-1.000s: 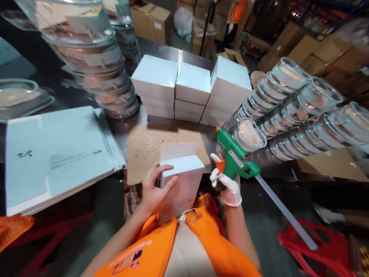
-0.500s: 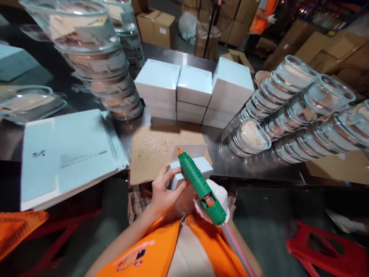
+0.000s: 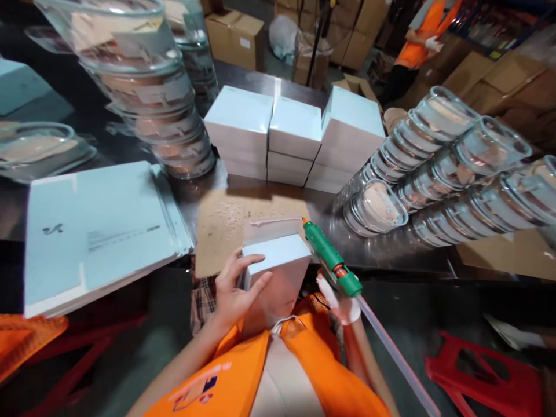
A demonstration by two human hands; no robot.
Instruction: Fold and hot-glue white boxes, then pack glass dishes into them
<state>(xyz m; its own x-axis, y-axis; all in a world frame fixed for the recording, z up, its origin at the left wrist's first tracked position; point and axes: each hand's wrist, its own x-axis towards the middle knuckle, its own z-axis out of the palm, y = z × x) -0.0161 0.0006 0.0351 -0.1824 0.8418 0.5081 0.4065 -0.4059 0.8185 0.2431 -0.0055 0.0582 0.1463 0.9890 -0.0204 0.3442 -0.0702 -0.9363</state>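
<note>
My left hand (image 3: pixel 238 285) grips the left side of a white box (image 3: pixel 280 278) standing upright at the table's near edge. The box's far flap (image 3: pixel 273 230) is folded out over a brown cardboard sheet (image 3: pixel 217 231), and a thin pale line runs along its far edge. In my gloved right hand (image 3: pixel 341 301) is a green glue gun (image 3: pixel 330 255). Its orange tip is at the right end of the flap's far edge. A long clear stick trails from the gun's rear.
White boxes (image 3: pixel 295 119) stand stacked beyond the sheet. Container stacks rise at left (image 3: pixel 169 121) and right (image 3: pixel 438 168). Flat printed cartons (image 3: pixel 95 226) lie at left. A red stool (image 3: pixel 486 370) stands lower right. Another person (image 3: pixel 419 49) is in the background.
The glue gun has moved right along the flap, from its left end to its right end. A pale line now shows there. The person in the background has shifted right.
</note>
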